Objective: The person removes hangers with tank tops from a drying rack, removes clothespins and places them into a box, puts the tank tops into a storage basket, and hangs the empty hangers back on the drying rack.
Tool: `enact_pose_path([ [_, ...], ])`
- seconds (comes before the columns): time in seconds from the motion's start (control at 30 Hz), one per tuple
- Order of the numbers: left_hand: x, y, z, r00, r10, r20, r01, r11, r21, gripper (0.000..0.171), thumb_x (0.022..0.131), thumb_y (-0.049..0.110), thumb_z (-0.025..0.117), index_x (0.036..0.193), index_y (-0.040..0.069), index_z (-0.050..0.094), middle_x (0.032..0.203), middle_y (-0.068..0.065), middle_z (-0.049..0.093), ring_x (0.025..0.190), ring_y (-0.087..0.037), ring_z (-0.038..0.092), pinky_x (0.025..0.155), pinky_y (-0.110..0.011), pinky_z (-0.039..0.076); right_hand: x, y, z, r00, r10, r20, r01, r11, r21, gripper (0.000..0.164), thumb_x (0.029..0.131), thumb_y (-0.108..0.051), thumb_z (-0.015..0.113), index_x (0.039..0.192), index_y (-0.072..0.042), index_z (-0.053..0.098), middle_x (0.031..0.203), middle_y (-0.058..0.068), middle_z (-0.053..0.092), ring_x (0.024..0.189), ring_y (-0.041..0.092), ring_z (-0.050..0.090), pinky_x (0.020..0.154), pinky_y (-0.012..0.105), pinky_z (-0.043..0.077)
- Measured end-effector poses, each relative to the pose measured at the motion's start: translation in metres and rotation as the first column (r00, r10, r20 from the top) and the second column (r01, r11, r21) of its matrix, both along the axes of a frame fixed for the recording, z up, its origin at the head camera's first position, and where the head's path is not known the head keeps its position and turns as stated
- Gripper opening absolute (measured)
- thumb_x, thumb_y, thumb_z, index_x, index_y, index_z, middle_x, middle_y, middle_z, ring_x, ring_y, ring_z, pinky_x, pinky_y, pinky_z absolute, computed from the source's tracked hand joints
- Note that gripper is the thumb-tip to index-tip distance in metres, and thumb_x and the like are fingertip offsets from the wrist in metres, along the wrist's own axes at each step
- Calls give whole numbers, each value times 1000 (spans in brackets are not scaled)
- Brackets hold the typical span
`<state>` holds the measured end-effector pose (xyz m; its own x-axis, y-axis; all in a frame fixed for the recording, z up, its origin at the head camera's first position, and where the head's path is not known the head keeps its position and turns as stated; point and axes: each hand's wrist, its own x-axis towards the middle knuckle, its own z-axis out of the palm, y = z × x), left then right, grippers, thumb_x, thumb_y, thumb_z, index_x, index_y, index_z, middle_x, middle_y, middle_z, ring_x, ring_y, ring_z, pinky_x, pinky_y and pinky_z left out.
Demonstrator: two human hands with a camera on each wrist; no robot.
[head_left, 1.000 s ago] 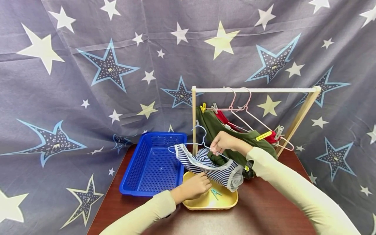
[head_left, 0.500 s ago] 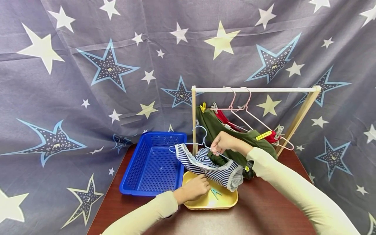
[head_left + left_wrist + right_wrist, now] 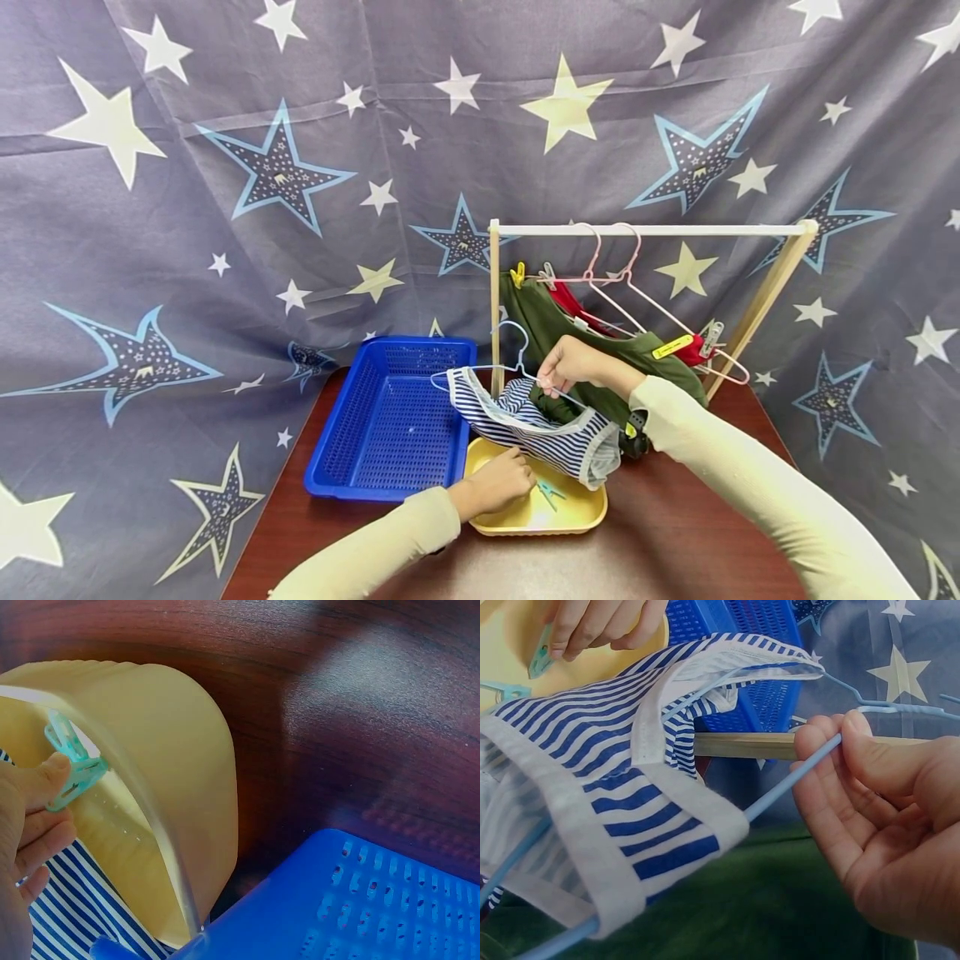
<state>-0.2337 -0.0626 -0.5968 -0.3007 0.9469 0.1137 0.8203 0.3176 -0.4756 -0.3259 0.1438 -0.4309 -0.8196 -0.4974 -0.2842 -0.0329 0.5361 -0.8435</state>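
My right hand point(image 3: 573, 365) pinches a light blue clothes hanger point(image 3: 791, 780) between thumb and fingers, on its sloping arm just below the hook. A blue-and-white striped top point(image 3: 558, 444) with pale edging hangs from that hanger, its lower part over the yellow tray point(image 3: 588, 504). Inside the tray, my left hand point(image 3: 501, 482) pinches a teal clothespin point(image 3: 541, 652), mostly hidden from the head view. Another teal clothespin point(image 3: 551, 493) lies on the tray floor, close beside those fingers.
A blue perforated basket point(image 3: 405, 433) stands left of the tray. Behind on the right, a wooden rack point(image 3: 652, 230) carries pink hangers point(image 3: 630, 271) with a dark green garment point(image 3: 555, 321) and a red one, held by yellow and grey clothespins. A starry curtain hangs behind the table.
My left forearm has shifted slightly to the right, the hand staying low in the tray. The right hand, hanger and striped top have hardly moved.
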Motion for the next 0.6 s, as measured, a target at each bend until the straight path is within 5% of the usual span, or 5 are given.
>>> enact_pose_path([
  [0.37, 1, 2, 0, 992, 81, 93, -82, 997, -2, 16, 82, 22, 74, 71, 29, 64, 72, 18, 66, 71, -7, 62, 73, -25, 36, 0, -1, 1, 1000, -5, 12, 5, 1000, 1, 8, 85, 8, 69, 90, 9, 76, 70, 8, 73, 61, 16, 69, 63, 29, 60],
  [0.6, 8, 7, 0, 977, 195, 84, -196, 981, 6, 20, 81, 19, 72, 67, 30, 63, 67, 14, 65, 63, -7, 61, 77, -27, 44, 1, -1, 0, 1000, -3, 6, 4, 1000, -4, 7, 86, 8, 70, 91, 10, 75, 72, 10, 73, 61, 15, 69, 64, 30, 61],
])
